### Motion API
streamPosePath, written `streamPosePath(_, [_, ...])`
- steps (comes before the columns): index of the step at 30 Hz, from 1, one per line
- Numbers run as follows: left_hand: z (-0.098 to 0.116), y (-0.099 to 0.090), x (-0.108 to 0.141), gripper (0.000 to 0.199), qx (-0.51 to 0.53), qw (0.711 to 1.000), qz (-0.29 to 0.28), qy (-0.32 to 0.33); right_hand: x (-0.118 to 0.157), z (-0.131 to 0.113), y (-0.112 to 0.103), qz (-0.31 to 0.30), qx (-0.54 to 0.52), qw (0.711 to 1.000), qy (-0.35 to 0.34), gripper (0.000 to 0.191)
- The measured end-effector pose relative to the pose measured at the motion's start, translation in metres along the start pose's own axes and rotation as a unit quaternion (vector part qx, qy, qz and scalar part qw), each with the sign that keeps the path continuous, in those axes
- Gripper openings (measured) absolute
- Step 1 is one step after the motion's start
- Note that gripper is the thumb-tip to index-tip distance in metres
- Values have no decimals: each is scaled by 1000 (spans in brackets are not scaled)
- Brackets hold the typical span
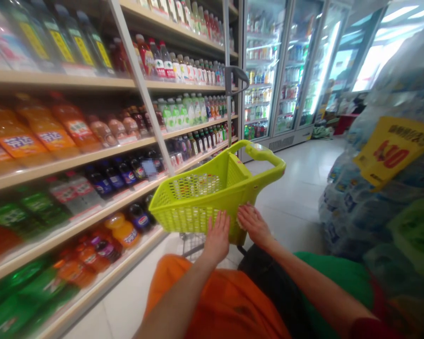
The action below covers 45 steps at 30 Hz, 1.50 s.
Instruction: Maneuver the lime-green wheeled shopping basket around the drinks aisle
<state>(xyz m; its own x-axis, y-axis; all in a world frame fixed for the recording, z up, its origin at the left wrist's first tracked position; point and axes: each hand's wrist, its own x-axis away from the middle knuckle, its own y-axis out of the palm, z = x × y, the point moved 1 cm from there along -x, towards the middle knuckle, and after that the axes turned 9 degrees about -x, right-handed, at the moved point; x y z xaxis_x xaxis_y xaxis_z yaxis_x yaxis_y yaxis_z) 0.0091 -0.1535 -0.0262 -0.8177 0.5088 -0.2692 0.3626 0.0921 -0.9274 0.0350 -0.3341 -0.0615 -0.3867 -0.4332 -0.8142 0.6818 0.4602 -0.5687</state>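
Observation:
A lime-green plastic shopping cart [187,212] with slotted basket walls stands in front of me, its looped handle [268,162] toward the upper right. My left hand [218,235] lies against the near side wall, fingers stretched upward and nothing in its grip. Just to the right, my right hand [255,223] rests on the same wall near the handle end, its fingers extended and close together. A pale edge shows under those fingers, too blurred to make out. Orange cloth [212,301] spreads below my forearms.
Shelves of drink bottles [120,230] run along the left. Glass-door coolers [261,70] stand at the back. Wrapped water bottles [353,202] are stacked on the right with a yellow price sign [397,148]. A green rounded thing [335,282] sits by my right arm. Pale tiled floor [297,174] lies beyond the cart.

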Motion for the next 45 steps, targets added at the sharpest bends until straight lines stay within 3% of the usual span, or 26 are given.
streamPosePath(6, [-18, -4, -2, 65, -2, 998, -12, -61, -61, 3, -12, 115, 6, 993, 23, 35])
streamPosePath(10, [-29, -4, -2, 65, -14, 996, -14, -89, -87, -2, 3, 113, 7, 994, 7, 35])
streamPosePath(16, [-33, 2, 5, 65, -13, 995, -15, -93, -51, -25, 40, 19, -13, 1000, -14, 37])
streamPosePath(20, [-36, 7, 12, 65, -2, 995, -23, -93, -33, -39, 49, -20, -40, 999, -29, 39])
streamPosePath(23, [-45, 14, 18, 67, -1, 993, -26, -116, -47, -49, 44, -3, -59, 998, -39, 39])
streamPosePath(27, [-63, 20, 22, 71, -9, 987, -11, -160, -93, -58, 38, 47, -72, 996, -34, 35])
streamPosePath(31, [-76, 16, 24, 70, -19, 982, -3, -187, -117, -64, 54, 46, -83, 995, -42, 34])
streamPosePath(37, [-82, 14, 36, 69, -13, 979, -30, -199, -83, -74, 86, -69, -106, 989, -79, 37])
streamPosePath(41, [-82, 20, 46, 73, -2, 978, -49, -201, -59, -83, 91, -96, -111, 984, -103, 37])
streamPosePath(45, [-92, 20, 50, 73, 3, 975, -58, -215, -78, -96, 84, -78, -112, 984, -115, 36])
